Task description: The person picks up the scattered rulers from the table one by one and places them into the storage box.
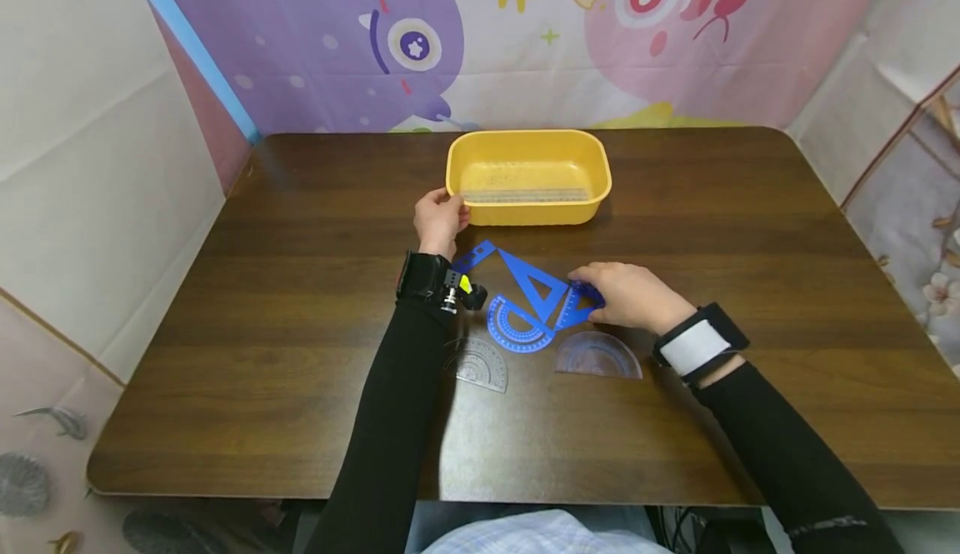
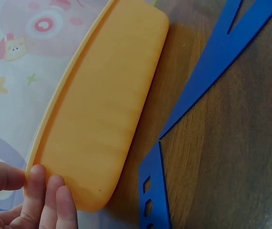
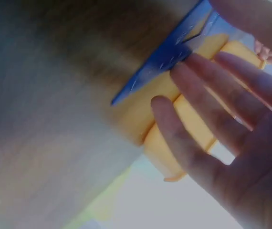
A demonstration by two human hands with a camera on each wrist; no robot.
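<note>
At its near left corner, my left hand [image 1: 438, 219] pinches the rim of a yellow plastic basin [image 1: 528, 215], thumb on one side and fingers along the outer wall in the left wrist view. A clear ruler [image 1: 525, 196] lies inside the basin. My right hand [image 1: 633, 294] holds a blue set square [image 1: 572, 314] between thumb and fingers; the right wrist view shows the set square [image 3: 160, 62] at the fingertips. Beside it lie a larger blue set square [image 1: 517, 269], a blue protractor [image 1: 501, 333] and a blue ruler [image 1: 476, 256], partly hidden by the left wrist.
Nearer the person, a clear protractor [image 1: 483, 366] lies partly behind the left sleeve, and another clear protractor [image 1: 598, 356] lies to its right. All rest on a brown wooden table [image 1: 300, 354]. A cartoon-printed cloth [image 1: 510, 54] hangs behind the far edge.
</note>
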